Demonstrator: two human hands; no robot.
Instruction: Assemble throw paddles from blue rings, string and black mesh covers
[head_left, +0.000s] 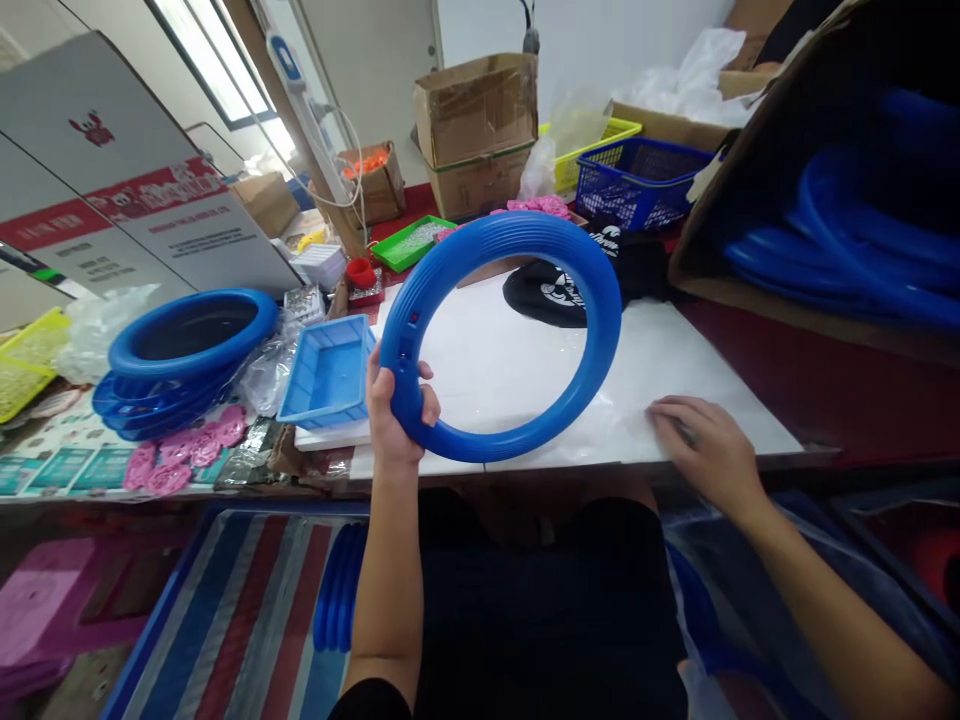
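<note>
A large blue ring is held up over the white work surface, tilted toward the camera. My left hand grips its lower left side, fingers wrapped round the tube, close to a small recess with a red part in it. Over the right part of the white surface is my right hand, its fingers curled together near the front edge; whatever it may hold is hidden. Behind the ring lies a black cloth item with white print.
Stacked blue rings and a light blue tray are at the left, with pink pieces in front. A box of blue tubes stands at the right. Baskets, a green tray and cartons line the back.
</note>
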